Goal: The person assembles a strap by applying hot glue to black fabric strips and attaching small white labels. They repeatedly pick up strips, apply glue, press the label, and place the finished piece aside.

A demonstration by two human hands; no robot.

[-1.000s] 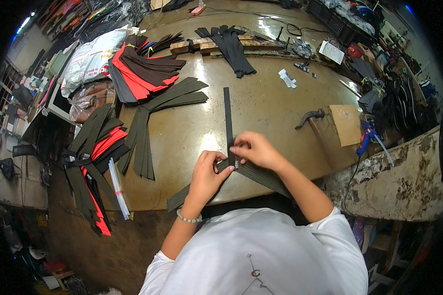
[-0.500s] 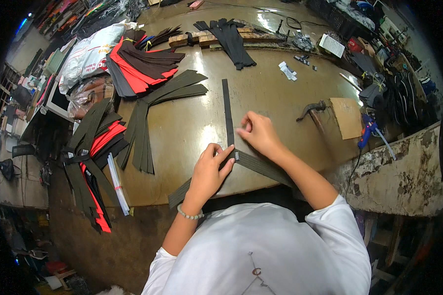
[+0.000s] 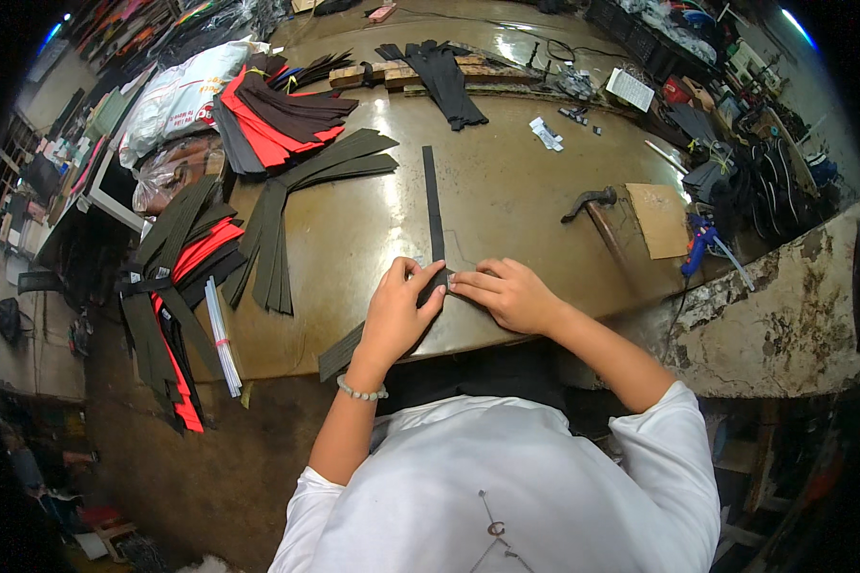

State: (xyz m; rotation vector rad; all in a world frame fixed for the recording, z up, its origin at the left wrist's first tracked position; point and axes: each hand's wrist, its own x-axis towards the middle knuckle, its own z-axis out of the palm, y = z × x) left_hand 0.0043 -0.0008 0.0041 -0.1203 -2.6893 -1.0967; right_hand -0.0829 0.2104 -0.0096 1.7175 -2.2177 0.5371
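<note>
A narrow black fabric strip (image 3: 430, 191) lies lengthwise on the table, its near end under my fingers. My left hand (image 3: 397, 310) holds that end, index finger and thumb bent around it. Close on the other side is my right hand (image 3: 511, 294), its bent fingertips pressed together on the strip's end beside a small grey label (image 3: 451, 280). From beneath my left wrist a stack of dark olive strips (image 3: 342, 350) sticks out at the table's near edge. The hands hide most of the spot where the strips meet.
Left lie fans of olive strips (image 3: 275, 244), red and black strips (image 3: 225, 244) and a bundle of thin white rods (image 3: 222, 334). A hammer (image 3: 597, 222), a cardboard piece (image 3: 657, 222) and a blue glue gun (image 3: 702, 246) lie right. Black strips (image 3: 444, 86) rest across wooden bars (image 3: 506, 74) behind.
My right hand has come down and left from above the table onto the strip's near end. My left hand stays there. The olive strips' right part no longer shows.
</note>
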